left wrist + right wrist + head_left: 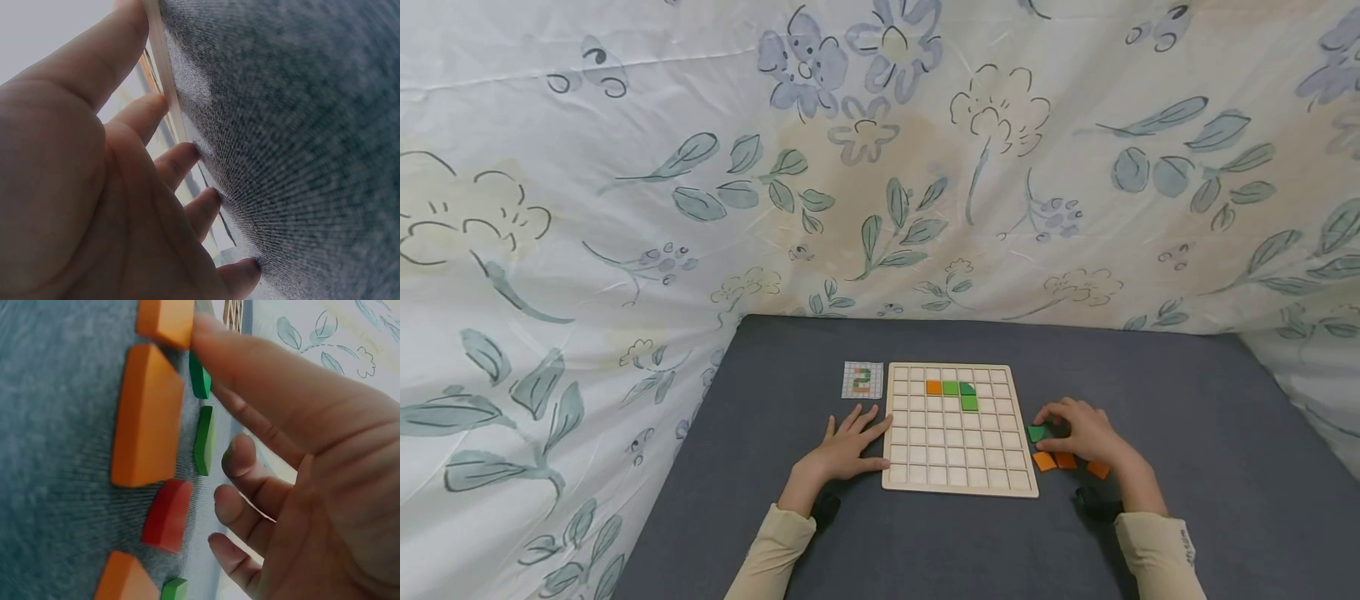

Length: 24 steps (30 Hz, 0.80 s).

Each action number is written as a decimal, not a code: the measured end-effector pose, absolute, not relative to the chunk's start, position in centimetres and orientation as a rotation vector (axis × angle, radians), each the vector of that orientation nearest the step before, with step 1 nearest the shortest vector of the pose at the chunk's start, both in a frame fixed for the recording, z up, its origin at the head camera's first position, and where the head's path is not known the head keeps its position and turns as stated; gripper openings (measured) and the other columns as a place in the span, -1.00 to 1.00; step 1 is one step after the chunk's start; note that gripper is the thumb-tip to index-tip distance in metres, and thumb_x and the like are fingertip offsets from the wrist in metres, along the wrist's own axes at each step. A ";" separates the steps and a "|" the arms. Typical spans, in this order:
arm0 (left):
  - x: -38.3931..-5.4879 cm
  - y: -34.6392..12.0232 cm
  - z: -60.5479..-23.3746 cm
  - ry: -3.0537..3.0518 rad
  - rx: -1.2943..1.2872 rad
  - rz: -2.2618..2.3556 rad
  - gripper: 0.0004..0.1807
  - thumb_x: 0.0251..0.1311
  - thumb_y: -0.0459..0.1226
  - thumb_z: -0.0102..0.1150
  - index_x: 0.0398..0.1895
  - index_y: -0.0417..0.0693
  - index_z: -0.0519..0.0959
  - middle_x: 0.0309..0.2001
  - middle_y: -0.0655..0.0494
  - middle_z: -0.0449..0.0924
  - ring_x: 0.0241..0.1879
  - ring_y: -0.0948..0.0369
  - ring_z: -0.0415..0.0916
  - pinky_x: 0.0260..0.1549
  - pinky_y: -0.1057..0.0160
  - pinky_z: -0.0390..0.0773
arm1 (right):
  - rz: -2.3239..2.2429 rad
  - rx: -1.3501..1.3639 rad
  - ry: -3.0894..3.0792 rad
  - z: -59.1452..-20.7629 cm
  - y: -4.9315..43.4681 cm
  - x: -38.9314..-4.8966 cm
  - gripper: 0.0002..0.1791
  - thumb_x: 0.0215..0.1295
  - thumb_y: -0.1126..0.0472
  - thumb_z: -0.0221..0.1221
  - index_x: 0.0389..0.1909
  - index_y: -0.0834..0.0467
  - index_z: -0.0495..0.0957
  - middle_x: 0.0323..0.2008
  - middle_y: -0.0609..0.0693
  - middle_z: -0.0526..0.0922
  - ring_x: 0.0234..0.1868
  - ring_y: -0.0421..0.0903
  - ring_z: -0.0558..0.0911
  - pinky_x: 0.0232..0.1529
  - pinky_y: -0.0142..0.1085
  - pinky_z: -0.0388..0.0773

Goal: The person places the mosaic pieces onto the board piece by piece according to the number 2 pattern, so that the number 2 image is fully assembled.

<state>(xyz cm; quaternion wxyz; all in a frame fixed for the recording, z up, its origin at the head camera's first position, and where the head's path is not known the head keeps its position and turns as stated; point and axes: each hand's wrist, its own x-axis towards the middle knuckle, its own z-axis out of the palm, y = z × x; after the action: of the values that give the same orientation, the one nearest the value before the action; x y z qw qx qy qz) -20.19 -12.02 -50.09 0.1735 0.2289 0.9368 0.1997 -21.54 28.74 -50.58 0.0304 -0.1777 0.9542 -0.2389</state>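
The green piece (pixel 1036 433) is on the table, just beyond the board's right edge, between the thumb and forefinger of the right hand (pixel 1086 435). Thumb and forefinger curve about it, but whether they pinch it yet cannot be told; the other three fingers are bent and clear of the cloth in the right wrist view. Three orange pieces (pixel 1065 460) lie near that hand, and the right wrist view adds a red piece (pixel 167 515) and a second green one (pixel 204 440).

The board (pixel 955 457) is a pale wooden grid. In its second row from the far edge sit an orange square (pixel 933 387), a green square (pixel 951 387) and a round-cornered green tile (pixel 967 389), with another green square (pixel 970 403) directly below that tile. The left hand (pixel 846 450) grasps nothing; its fingers are spread, thumb and forefinger touching the board's left edge.

Beside the board's far left corner lies a card (pixel 862 380) with an orange and green figure on a grid. A dark grey cloth (pixel 760 417) covers the table, and a flowered curtain (pixel 887 225) hangs behind
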 end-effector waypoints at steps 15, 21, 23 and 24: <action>-20.1 -12.1 -50.1 2.662 0.654 0.565 -0.21 0.19 0.12 0.06 0.45 0.14 0.07 0.46 -0.01 -0.09 0.45 -0.09 -0.29 0.25 -0.36 -0.31 | -0.794 -0.596 2.924 -51.2 28.7 -21.6 -0.75 0.04 0.04 0.33 -0.21 -0.12 0.60 -0.39 -0.10 0.37 -0.37 -0.11 0.27 -0.34 -0.19 -0.02; -20.2 -12.2 -50.1 2.658 0.657 0.574 -0.21 0.19 0.11 0.07 0.45 0.15 0.07 0.46 -0.01 -0.10 0.45 -0.09 -0.29 0.25 -0.36 -0.31 | -0.808 -0.602 2.920 -51.3 28.8 -21.5 -0.76 0.06 0.03 0.32 -0.21 -0.11 0.60 -0.40 -0.10 0.36 -0.38 -0.11 0.26 -0.35 -0.19 -0.04; -20.2 -12.2 -50.2 2.659 0.659 0.567 -0.21 0.19 0.12 0.06 0.45 0.15 0.06 0.46 0.00 -0.10 0.45 -0.09 -0.29 0.25 -0.36 -0.31 | -0.812 -0.601 2.921 -51.3 28.7 -21.5 -0.75 0.06 0.02 0.32 -0.21 -0.11 0.60 -0.40 -0.10 0.36 -0.38 -0.12 0.26 -0.35 -0.19 -0.04; -20.2 -12.2 -50.2 2.660 0.659 0.565 -0.20 0.19 0.12 0.06 0.45 0.15 0.06 0.46 0.00 -0.10 0.45 -0.09 -0.29 0.25 -0.36 -0.31 | -0.815 -0.600 2.921 -51.3 28.8 -21.5 -0.75 0.06 0.02 0.32 -0.21 -0.11 0.60 -0.40 -0.10 0.36 -0.38 -0.12 0.26 -0.35 -0.20 -0.04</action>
<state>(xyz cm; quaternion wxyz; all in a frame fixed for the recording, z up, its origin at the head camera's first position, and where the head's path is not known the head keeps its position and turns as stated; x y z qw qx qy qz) -20.16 -12.18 -50.22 0.1709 0.2322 0.9366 0.1988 -21.48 28.75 -51.33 0.0252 -0.1941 0.9446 -0.2635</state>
